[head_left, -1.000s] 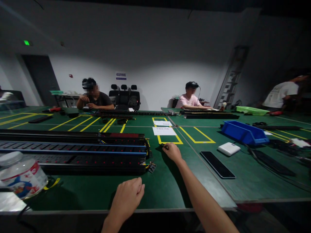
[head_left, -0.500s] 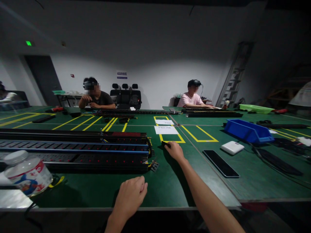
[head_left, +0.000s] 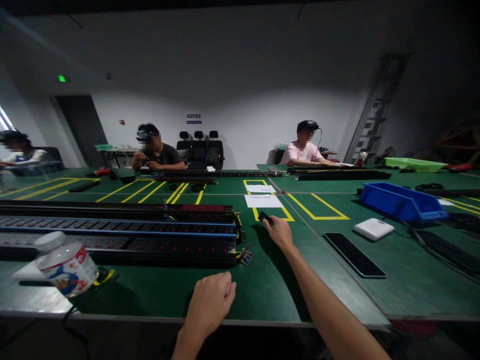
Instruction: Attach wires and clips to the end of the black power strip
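"Holding what, in the right hand (head_left: 278,232)?"

"Small black piece (head_left: 266,218), grip clamped on it. Position: just off the right end of the black rails (head_left: 180,245), on the near side of the white sheet (head_left: 263,201). Contact with the counter (head_left: 270,297): cannot tell."

"Left hand (head_left: 210,304)?"

"By the counter's near edge, fingers curled together; palm hidden, contents cannot be told."

"Surroundings?"

"Phone (head_left: 354,255) flat, right of the right hand. White box (head_left: 374,229) beyond it, blue bin (head_left: 403,201) farther toward the far edge. Clear jar (head_left: 69,267) at left, near side of the rails."
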The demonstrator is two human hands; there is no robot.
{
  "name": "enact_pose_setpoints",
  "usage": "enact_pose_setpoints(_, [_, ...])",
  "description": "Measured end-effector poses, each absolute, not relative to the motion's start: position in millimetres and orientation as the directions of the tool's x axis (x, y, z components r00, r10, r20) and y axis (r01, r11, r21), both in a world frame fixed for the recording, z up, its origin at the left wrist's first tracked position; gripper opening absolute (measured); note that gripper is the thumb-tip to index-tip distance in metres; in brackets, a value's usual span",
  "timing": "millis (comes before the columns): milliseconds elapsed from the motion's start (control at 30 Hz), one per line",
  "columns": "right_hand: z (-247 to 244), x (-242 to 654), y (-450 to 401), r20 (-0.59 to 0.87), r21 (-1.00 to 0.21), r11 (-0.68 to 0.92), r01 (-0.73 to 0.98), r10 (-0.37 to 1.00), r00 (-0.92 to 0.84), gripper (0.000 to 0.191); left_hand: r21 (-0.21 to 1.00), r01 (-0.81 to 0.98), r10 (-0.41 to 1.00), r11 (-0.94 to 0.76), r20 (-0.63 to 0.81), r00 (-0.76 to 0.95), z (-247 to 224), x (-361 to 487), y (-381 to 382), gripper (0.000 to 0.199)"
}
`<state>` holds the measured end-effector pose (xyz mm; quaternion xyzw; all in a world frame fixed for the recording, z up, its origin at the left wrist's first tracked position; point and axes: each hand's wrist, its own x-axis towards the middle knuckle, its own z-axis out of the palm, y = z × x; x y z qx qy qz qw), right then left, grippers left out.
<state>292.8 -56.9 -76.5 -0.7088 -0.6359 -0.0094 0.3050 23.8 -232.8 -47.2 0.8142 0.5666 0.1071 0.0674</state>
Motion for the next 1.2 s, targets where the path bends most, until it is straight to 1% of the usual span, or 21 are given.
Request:
enact_pose_setpoints(167, [-75,293,-55,0.394,-0.481,-0.023,0.877,0.887,0.239,0.033,0.232,0.911,0.94,-0.342,0.077,0.333,-44,24,-233,0.023])
enact_pose_setpoints(333, [-79,297,-45,0.46,-0.605,0.089,0.791,0.85,0.256,0.039,0.236,0.908,0.938,-0.347,0.078,0.338,-44,23,-233,0.023])
enact_pose_setpoints(433, [-85,293,-40,0.449,-0.645,0.14,0.751,0.865,0.224,0.038,0.238,0.906,0.937,-0.35,0.083,0.34,-45,24,-233,0.023])
enact_pose_setpoints(500, [-89,286,-39,0.427,-0.637,0.16,0.754,0.888,0.172,0.034,0.239,0.908,0.938,-0.345,0.081,0.336,-45,24,-233,0.023])
enact_pose_setpoints(600, [-91,272,-39,0.393,-0.57,0.161,0.806,0.914,0.095,0.03,0.235,0.911,0.941,-0.338,0.077,0.33,-44,25,-233,0.023])
enact_pose_setpoints(700, [-88,260,-37,0.377,-0.489,0.137,0.861,0.924,0.067,0.028,0.232,0.912,0.94,-0.339,0.063,0.334,-42,25,-232,0.023])
enact_pose_setpoints(833, [-83,251,-31,0.36,-0.437,0.105,0.893,0.931,0.067,0.027,0.237,0.905,0.935,-0.354,0.056,0.351,-42,24,-232,0.024])
enact_pose_setpoints(1000, [-81,243,-12,0.331,-0.451,0.033,0.892,0.934,0.133,0.026,0.262,0.895,0.932,-0.361,0.084,0.352,-47,23,-231,0.024])
enact_pose_setpoints(1200, [-81,237,20,0.337,-0.518,0.078,0.852,0.934,0.12,0.026,0.277,0.884,0.927,-0.375,0.099,0.362,-49,22,-233,0.022])
